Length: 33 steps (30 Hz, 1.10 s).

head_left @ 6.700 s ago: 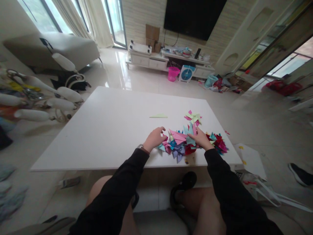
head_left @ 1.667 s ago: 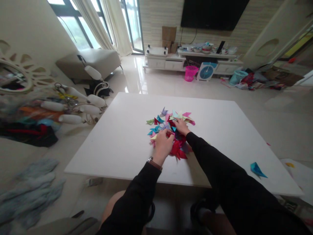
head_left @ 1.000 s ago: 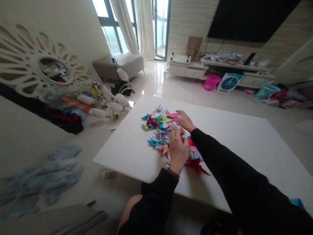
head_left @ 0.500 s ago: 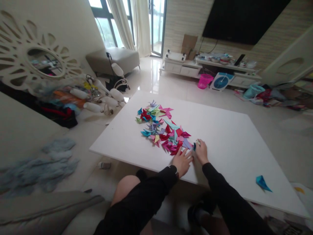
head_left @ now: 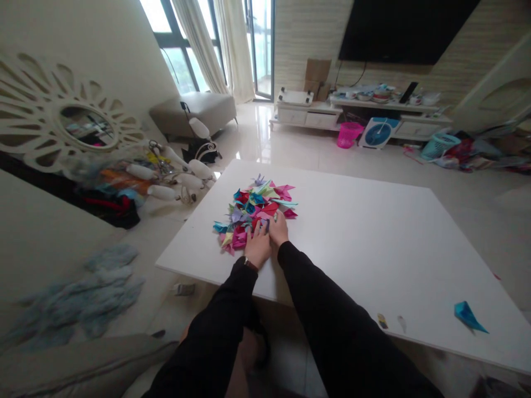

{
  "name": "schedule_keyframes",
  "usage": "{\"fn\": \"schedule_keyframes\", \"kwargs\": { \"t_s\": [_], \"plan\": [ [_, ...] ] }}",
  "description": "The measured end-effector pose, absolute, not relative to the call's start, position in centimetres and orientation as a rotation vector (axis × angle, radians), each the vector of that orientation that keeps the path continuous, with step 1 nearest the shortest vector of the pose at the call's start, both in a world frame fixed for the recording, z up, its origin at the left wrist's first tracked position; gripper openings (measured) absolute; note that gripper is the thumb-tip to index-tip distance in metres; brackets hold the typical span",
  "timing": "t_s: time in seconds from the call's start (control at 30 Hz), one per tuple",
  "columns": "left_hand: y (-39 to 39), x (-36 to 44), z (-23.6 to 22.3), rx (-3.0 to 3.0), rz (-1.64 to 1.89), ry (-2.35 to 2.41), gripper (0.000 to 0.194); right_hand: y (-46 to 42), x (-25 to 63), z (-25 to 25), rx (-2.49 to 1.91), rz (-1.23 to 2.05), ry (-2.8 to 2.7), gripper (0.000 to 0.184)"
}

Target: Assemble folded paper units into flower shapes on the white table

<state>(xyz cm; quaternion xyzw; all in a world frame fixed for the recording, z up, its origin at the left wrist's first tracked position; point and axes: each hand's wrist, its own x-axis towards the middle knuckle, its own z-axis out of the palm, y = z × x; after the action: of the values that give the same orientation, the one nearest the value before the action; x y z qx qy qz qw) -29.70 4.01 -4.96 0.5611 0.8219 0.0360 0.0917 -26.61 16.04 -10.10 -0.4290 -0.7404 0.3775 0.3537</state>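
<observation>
A pile of folded paper cranes (head_left: 251, 204), in pink, red, blue, lilac and pale green, lies on the left half of the white table (head_left: 352, 237). My left hand (head_left: 259, 247) rests against the near side of the pile, its fingers spread over the paper. Right beside it, my right hand (head_left: 279, 229) presses on the pile's right edge with its fingers curled in. A small pale bit shows at those fingers, too small to name. Apart from the rest, a blue folded paper piece (head_left: 468, 317) lies near the right front corner.
By my right sleeve lie a small dark-and-yellow piece (head_left: 382, 321) and a small clear piece (head_left: 401, 323), near the table's front edge. A lamp with white shades (head_left: 191, 181) stands on the floor at the left. Beyond the table are a pink basket (head_left: 349, 135) and a blue fan (head_left: 378, 132).
Both hands have moved left along the table. The cranes at the pile's right side have shifted left, so the pile is more compact. Small pieces by my right sleeve have come into view.
</observation>
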Motion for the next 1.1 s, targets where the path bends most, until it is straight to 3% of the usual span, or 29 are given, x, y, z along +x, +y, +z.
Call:
{"fn": "schedule_keyframes", "kwargs": {
  "t_s": [0.13,0.3,0.43,0.53,0.7,0.9,1.1],
  "plan": [
    [4.7,-27.9,-3.6,1.644,0.194,2.526,0.055,19.4,-18.7,-7.3,-1.192,0.867,-1.868,0.034],
    [6.1,-22.3,-3.8,1.874,0.248,2.343,0.053,25.9,4.4,-5.5,-1.604,0.325,-1.918,0.041],
    [6.8,-18.6,-4.5,2.012,0.248,2.150,0.050,26.3,21.6,-7.9,-2.135,0.192,-1.634,0.053],
    [6.9,-17.4,-5.2,1.992,0.162,2.058,0.050,24.4,26.7,-10.7,-2.440,0.190,-1.406,0.059],
    [6.3,-18.1,-5.6,1.920,0.108,2.056,0.047,23.0,19.7,-11.6,-2.267,0.044,-1.534,0.057],
    [6.1,-20.1,-2.7,1.786,0.193,2.115,0.047,23.2,1.0,-8.8,-1.971,0.186,-1.863,0.049],
    [5.8,-23.4,-1.3,1.712,0.208,2.139,0.045,23.7,-18.4,-9.7,-1.575,0.330,-2.110,0.042]
  ]
}}
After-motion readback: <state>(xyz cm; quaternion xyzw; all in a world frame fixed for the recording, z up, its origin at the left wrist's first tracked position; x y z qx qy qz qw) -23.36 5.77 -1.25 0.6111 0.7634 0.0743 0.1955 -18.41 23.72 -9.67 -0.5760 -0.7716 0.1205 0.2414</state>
